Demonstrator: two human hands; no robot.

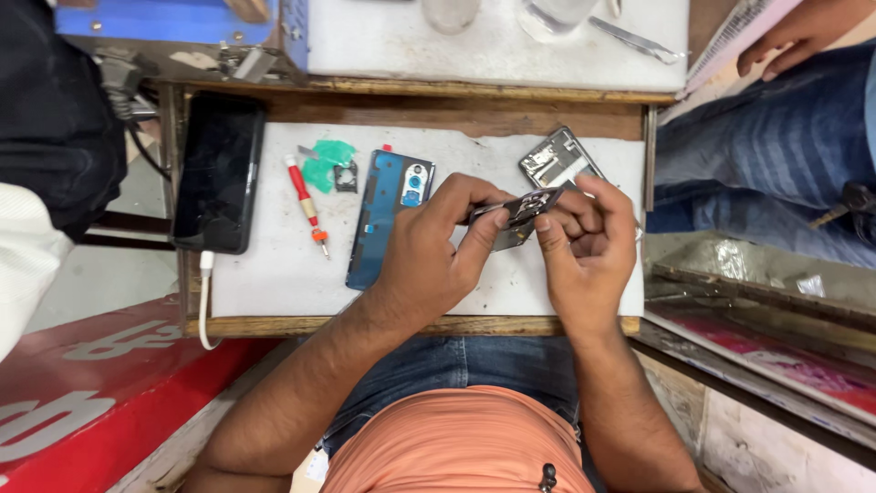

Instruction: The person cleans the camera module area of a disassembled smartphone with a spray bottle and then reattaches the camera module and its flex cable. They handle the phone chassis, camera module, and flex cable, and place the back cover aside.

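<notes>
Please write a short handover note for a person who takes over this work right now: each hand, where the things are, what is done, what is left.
Left hand: pinches a small dark phone part with tweezers above the white mat.
Right hand: grips the same part from the other side.
On the mat: blue back cover lying off the phone, opened phone frame behind the hands, red screwdriver, green film piece, black phone on a cable at the left edge.
Done: back cover removed, part lifted out.
Left: part still in hand; nothing reassembled.
</notes>
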